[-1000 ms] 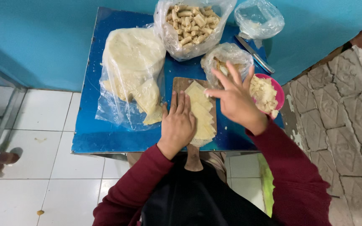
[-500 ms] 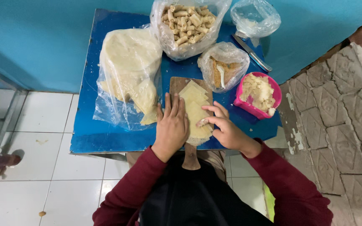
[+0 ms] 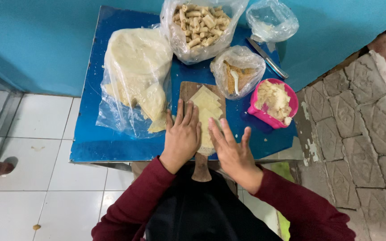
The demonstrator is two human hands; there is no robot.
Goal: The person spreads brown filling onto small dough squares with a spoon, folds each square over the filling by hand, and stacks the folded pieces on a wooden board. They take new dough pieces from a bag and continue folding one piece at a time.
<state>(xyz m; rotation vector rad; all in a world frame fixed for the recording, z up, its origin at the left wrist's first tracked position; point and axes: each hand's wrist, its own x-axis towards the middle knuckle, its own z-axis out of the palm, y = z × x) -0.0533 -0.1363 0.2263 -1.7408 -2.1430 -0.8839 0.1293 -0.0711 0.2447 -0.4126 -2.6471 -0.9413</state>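
Observation:
A pale square dough wrapper (image 3: pixel 206 107) lies on a wooden cutting board (image 3: pixel 186 91) in the middle of a blue table (image 3: pixel 90 143). My left hand (image 3: pixel 182 134) rests flat on the wrapper's left edge, fingers spread. My right hand (image 3: pixel 231 149) lies flat over the wrapper's near right part, fingers apart. Neither hand grips anything. The board's handle (image 3: pixel 201 169) sticks out toward me over the table's front edge.
A plastic bag of stacked wrappers (image 3: pixel 132 76) lies at the left. A bag of finished rolls (image 3: pixel 199 24) sits at the back, a bag with filling and a spoon (image 3: pixel 237 73) behind the board, a pink bowl (image 3: pixel 274 101) at right, a knife (image 3: pixel 268 59) and an almost bare bag (image 3: pixel 271 20) behind.
My right hand came back from the bag of filling down onto the wrapper and now lies flat on it. My left hand stayed pressed on the wrapper's left side.

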